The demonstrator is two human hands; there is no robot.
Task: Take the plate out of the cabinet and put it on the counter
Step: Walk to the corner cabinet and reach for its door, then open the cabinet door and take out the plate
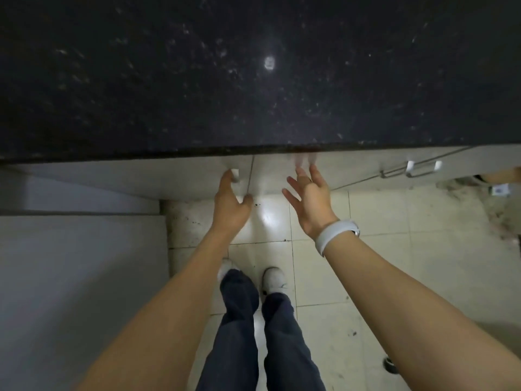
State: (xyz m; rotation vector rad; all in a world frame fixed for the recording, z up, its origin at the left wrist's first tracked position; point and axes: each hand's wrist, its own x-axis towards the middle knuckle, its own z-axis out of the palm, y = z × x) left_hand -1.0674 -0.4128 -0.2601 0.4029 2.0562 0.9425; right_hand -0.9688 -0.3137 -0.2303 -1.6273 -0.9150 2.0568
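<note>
A dark speckled stone counter (253, 80) fills the upper half of the view. Below its front edge run pale cabinet doors (197, 176), all shut from what I can see. My left hand (231, 201) reaches under the counter edge and curls its fingers around the small white handle (235, 174) of the left door. My right hand (308, 197), a white band on its wrist, hovers with fingers spread just in front of the right door (279, 173), its fingertips blurred. No plate is visible.
A metal bar handle (408, 169) sits on a cabinet door further right. A pale appliance or unit (79, 263) stands at my left. My legs and white shoes (273, 277) are on the light tiled floor (380, 263), which is dirty at the far right.
</note>
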